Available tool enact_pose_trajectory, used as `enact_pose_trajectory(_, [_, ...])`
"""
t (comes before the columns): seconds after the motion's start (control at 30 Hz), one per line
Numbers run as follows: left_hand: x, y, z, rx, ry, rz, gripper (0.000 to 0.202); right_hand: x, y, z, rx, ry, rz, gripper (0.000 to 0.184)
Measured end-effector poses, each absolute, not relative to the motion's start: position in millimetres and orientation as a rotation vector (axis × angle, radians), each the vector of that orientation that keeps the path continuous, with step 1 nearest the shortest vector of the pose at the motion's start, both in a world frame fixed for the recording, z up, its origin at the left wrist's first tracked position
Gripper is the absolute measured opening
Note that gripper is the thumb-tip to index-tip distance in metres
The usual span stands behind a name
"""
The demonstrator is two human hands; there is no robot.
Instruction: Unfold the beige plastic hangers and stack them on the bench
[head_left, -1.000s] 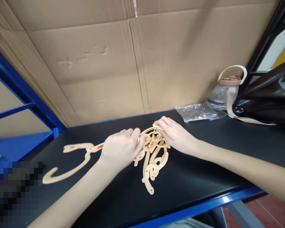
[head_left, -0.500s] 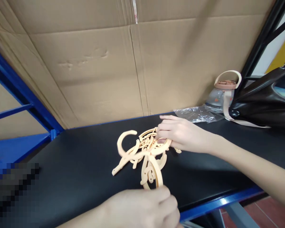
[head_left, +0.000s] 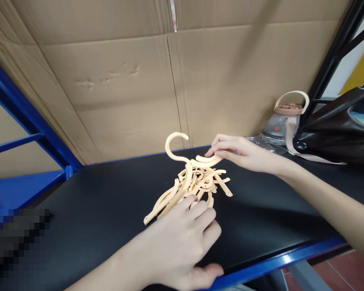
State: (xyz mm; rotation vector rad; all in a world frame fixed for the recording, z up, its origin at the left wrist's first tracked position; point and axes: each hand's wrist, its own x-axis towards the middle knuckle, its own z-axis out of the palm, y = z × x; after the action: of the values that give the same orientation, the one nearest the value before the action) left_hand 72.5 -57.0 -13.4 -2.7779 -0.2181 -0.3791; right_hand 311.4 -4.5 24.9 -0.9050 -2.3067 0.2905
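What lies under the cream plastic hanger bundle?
Under the cream plastic folding hanger bundle is the black tabletop. The left hand covers its near end; nothing else shows beneath.

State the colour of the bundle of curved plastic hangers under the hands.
Pale beige, plain; the bundle of hangers shows clearly against the black shelf top in the head view.

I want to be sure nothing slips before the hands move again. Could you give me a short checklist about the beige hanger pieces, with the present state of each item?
1. Right hand pinches the top arm of the beige folding hanger: ok.
2. Hook is raised off the black table top and touches nothing: ok.
3. Left hand has fingertips on the lower pieces, fingers spread, no grasp: not ok.
4. All pieces are joined together: cannot tell.
5. Water bottle and black bag stand apart from the pieces: ok.
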Motion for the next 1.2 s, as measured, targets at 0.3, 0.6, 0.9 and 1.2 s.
enact_pose_trajectory(0.3, [68.7,-48.5,-0.4,-1.993,-0.793,-0.672,0.046,262.9,-38.0,2.6,-0.823,-1.615,0.499,0.014])
enact_pose_trajectory(0.6, [70.6,-39.6,-11.9,-2.001,-0.831,-0.485,0.026,257.9,-46.9,8.3,-0.72,-1.485,0.771,0.012])
enact_pose_trajectory(0.9, [69.1,-4.4,-26.9,-2.268,-0.817,-0.216,0.023,254.9,-38.7,-11.3,-0.975,-1.861,0.683,0.01])
enact_pose_trajectory(1.2, [48.4,-5.0,-4.1,-2.919,-0.868,-0.158,0.025,240.7,-45.9,-34.4,-1.231,-2.372,0.121,0.043])
